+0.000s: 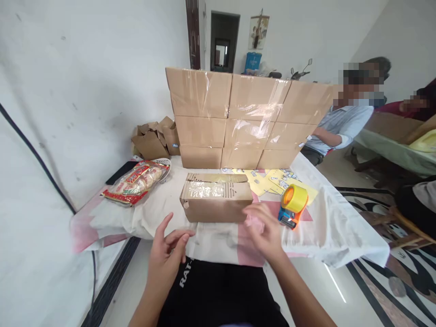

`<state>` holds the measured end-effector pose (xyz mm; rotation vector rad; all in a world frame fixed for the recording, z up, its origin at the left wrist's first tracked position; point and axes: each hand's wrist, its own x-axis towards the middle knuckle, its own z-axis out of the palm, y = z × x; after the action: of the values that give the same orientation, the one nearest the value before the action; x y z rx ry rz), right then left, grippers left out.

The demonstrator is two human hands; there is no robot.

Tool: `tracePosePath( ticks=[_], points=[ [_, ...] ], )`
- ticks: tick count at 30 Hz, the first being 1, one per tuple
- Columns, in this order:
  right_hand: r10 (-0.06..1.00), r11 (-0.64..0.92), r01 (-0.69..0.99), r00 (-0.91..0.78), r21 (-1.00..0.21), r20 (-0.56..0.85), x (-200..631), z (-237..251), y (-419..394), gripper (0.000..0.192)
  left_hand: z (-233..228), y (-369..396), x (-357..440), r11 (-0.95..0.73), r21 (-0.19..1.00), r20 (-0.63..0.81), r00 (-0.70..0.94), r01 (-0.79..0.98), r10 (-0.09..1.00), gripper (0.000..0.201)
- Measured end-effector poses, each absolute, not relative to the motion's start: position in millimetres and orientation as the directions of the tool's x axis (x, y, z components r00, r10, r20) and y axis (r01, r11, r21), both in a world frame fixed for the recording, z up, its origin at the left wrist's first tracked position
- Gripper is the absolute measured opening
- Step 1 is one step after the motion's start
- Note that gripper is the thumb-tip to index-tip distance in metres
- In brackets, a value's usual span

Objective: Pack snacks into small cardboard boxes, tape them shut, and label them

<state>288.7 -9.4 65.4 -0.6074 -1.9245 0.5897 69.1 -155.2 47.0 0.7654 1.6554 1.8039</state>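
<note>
On the cloth-covered table in front of me lies a taped brown cardboard box [218, 206], long side facing me. Clear tape runs across its top. My left hand [169, 245] is off the box's near left corner, fingers apart and holding nothing. By its right end is my right hand [265, 227], slightly blurred, thumb and fingers curved with a gap between them; I make out nothing held. To the right of that hand a tape dispenser [286, 218] carries a roll of yellow tape [295, 198]. Behind the box stands a wall of stacked cardboard boxes [250, 122].
A red-and-clear food packet [138, 181] leans on a white basket [165, 164] at left. Open brown cartons [153, 138] stand behind it. Yellow printed sheets [272, 180] lie on the tablecloth [334, 222]. A person in a pale shirt [335, 125] sits beyond, at right.
</note>
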Motion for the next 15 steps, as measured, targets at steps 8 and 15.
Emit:
tracePosePath(
  ticks=[8, 15],
  points=[
    [0.446, 0.792, -0.021, -0.662, -0.610, 0.602, 209, 80, -53, 0.007, 47, -160, 90, -0.022, 0.993, 0.092, -0.629, 0.118, 0.772, 0.065],
    [0.421, 0.639, -0.371, -0.564, -0.674, 0.710, 218, 104, -61, 0.008, 26, -154, 45, 0.136, 0.991, -0.093, -0.731, -0.001, 0.675, 0.106]
  ],
)
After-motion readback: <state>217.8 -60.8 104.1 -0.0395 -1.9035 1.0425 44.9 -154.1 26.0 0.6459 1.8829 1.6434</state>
